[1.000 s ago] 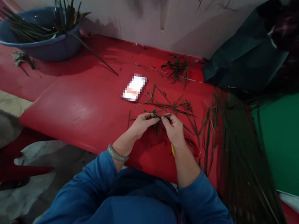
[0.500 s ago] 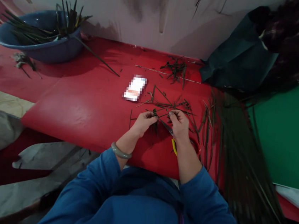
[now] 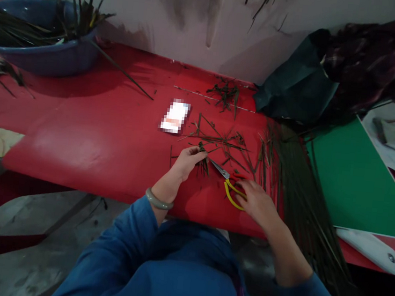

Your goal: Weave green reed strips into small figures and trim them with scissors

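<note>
My left hand (image 3: 188,161) pinches a small knotted bundle of dark green leaf strips (image 3: 201,158) between thumb and fingertips, just above the red tabletop. To its right, scissors (image 3: 225,174) with one yellow and one red handle point their blades toward the bundle. My right hand (image 3: 257,199) is at those handles, its fingers curled over them, partly hiding the red one. Cut leaf strips (image 3: 224,141) are scattered just beyond both hands. A phone (image 3: 175,116) with a blurred-out screen lies behind my left hand.
On the left stands a blue basin (image 3: 51,59) with long leaves in it. A small leaf pile (image 3: 225,93) lies near the wall. Long leaves (image 3: 299,191) hang over the table's right edge, by a green board (image 3: 363,184). Behind them is a dark green bag (image 3: 295,87).
My right hand has let go of a leaf strip near the bundle and moved right and back to the scissors' handles. My left hand keeps its pinch. The view has shifted slightly right.
</note>
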The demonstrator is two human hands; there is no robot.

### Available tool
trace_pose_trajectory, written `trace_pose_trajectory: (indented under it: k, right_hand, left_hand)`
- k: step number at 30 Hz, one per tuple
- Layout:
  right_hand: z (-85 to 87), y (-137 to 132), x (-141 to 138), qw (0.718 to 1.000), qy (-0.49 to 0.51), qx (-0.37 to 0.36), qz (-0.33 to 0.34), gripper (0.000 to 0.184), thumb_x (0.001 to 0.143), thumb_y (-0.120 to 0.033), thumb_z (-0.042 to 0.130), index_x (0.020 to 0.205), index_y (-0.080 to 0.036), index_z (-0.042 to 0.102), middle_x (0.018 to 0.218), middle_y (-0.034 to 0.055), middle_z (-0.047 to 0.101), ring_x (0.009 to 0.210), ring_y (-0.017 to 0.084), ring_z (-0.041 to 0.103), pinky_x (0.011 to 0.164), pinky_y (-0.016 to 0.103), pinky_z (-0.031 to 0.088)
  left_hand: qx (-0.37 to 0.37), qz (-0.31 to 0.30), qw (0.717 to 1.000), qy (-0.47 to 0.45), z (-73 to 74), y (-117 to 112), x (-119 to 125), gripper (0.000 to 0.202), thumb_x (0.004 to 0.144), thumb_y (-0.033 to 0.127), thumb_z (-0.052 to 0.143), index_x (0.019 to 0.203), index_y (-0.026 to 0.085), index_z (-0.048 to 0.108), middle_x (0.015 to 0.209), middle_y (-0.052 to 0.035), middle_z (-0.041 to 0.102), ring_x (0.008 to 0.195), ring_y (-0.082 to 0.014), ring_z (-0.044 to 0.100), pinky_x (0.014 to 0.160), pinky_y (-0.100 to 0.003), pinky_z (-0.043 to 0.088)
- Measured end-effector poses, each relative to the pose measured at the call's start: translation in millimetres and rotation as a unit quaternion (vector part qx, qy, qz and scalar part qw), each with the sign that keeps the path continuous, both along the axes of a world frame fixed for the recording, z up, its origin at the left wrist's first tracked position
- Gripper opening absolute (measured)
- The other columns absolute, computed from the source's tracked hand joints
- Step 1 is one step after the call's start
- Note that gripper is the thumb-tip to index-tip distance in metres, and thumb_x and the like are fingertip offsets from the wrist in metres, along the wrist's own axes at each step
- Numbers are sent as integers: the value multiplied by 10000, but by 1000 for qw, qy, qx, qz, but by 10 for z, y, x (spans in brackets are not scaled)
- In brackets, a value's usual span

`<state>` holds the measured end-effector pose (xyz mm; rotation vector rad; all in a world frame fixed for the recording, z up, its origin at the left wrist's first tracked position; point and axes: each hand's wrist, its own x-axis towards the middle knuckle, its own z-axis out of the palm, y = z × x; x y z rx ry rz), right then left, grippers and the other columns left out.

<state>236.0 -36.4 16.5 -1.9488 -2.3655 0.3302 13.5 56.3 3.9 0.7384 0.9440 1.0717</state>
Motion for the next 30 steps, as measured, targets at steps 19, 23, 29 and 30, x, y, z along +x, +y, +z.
trace_pose_trajectory:
  k: [19,23,29,30]
  right_hand:
    - [543,-43,211,990,130,35,-50,448,723,-320,527,1152,-201,475,1084,93,606,968,225,599,819,355,483]
    - [734,58,191,997,51,-47,-34,558,661,-468,600,1124,-166,522,859,76,649,718,201,624,637,312,511]
    - [878,139,306,998,-24,-60,13,658,652,-577,570,1166,-168,545,958,104,661,799,239,627,718,372,500]
    - [893,144,319,997,-30,-62,18,644,656,-577,565,1168,-186,549,976,100,662,819,246,629,730,380,499]
  left_hand:
    - [35,-45,998,35,67,-26,-23,192,560,274,660,608,140,532,527,42,519,509,-54,455,560,-212,349]
    - [39,-56,996,48,90,-38,-18,196,544,275,664,626,138,551,540,45,518,516,-52,453,564,-212,353]
    - [56,-82,993,71,94,-48,-17,185,546,272,667,632,137,574,558,38,532,530,-54,458,571,-216,358]
    - [60,-87,992,73,91,-48,-18,185,547,270,670,637,136,579,565,35,538,536,-56,461,574,-217,362]
